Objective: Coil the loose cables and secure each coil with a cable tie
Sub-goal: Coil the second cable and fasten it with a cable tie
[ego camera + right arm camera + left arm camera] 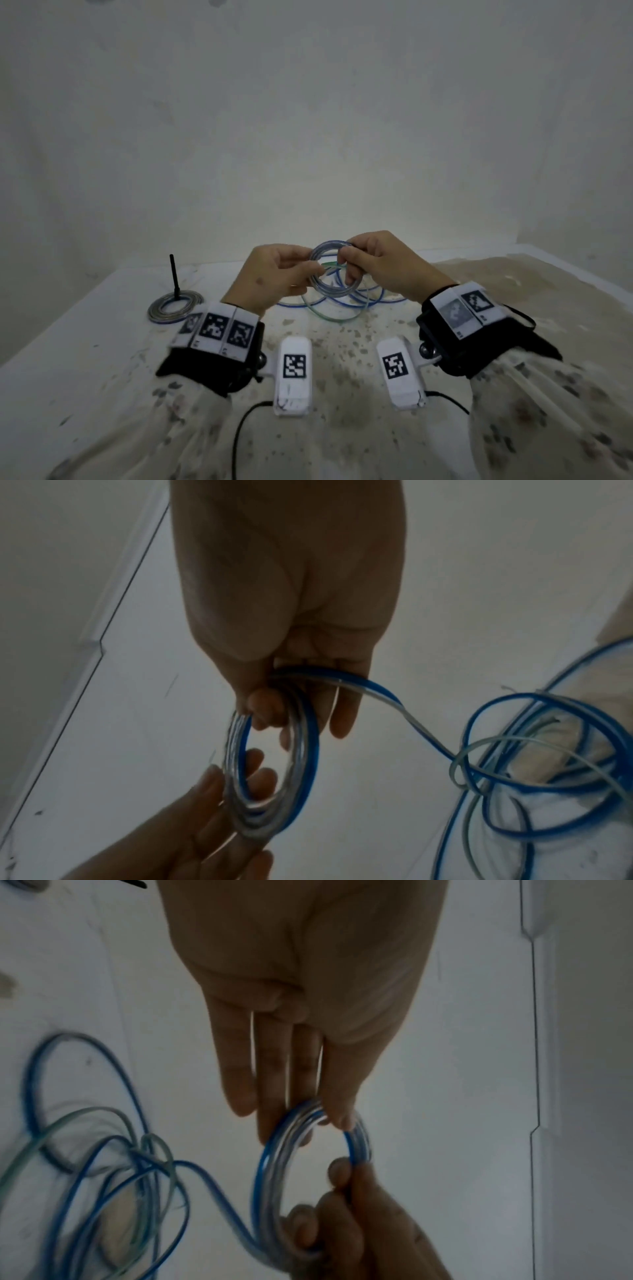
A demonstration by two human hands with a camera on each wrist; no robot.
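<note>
Two hands, left hand [270,274] and right hand [380,265], pinch one blue-and-clear coil [334,270] above the counter [85,342]; its tail joins blurred loose cables [346,301] behind. Finished coil [174,305] lies near the left edge, tie indistinct.

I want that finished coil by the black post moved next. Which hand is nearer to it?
Left. The left hand is just right of the finished coil; the right hand is farther right.

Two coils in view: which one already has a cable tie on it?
The flat coil lying on the table far left, black tie sticking up. The coil held between both hands still trails loose cable.
</note>
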